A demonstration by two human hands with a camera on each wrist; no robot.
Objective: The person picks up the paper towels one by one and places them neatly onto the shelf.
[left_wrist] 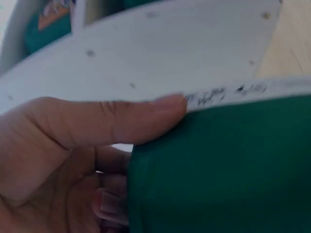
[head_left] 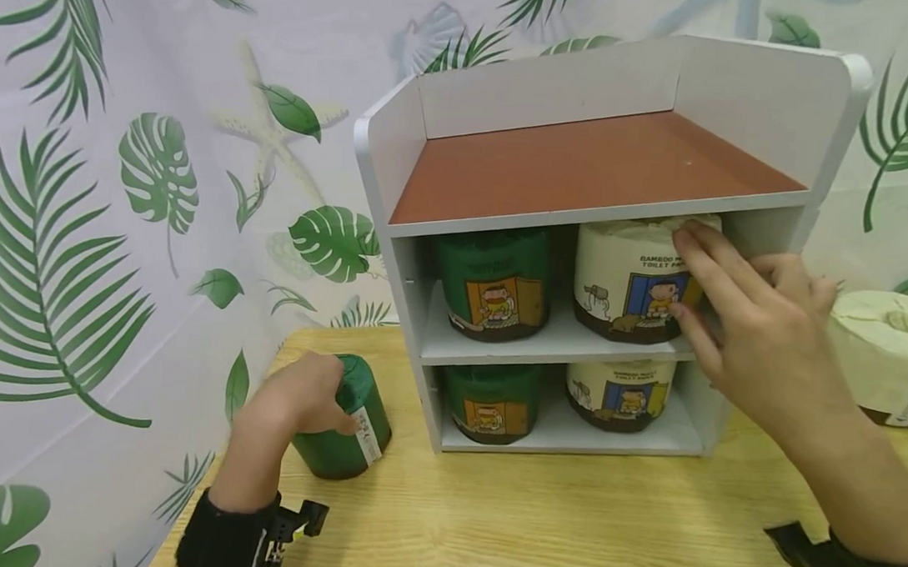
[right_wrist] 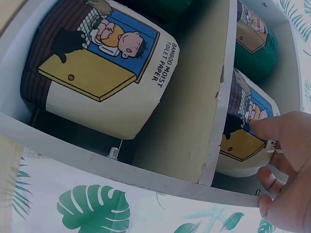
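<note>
My left hand (head_left: 307,395) grips a green-wrapped toilet paper roll (head_left: 331,453) standing on the table left of the shelf. Its thumb lies by the roll's white label (left_wrist: 218,97) in the left wrist view. My right hand (head_left: 775,328) holds a cream toilet paper roll (head_left: 612,276) on the upper level of the white shelf (head_left: 763,127), at the right side. Fingers reach over its top edge while the thumb touches its printed front. Beside it on that level stands another green roll (head_left: 492,276).
On the lower level sit a green roll (head_left: 492,402) and a cream roll (head_left: 621,398). Another cream roll (head_left: 875,357) stands on the wooden table (head_left: 551,520) right of the shelf. A leaf-patterned cloth (head_left: 185,249) hangs behind. The shelf's brown top (head_left: 571,167) has raised white sides.
</note>
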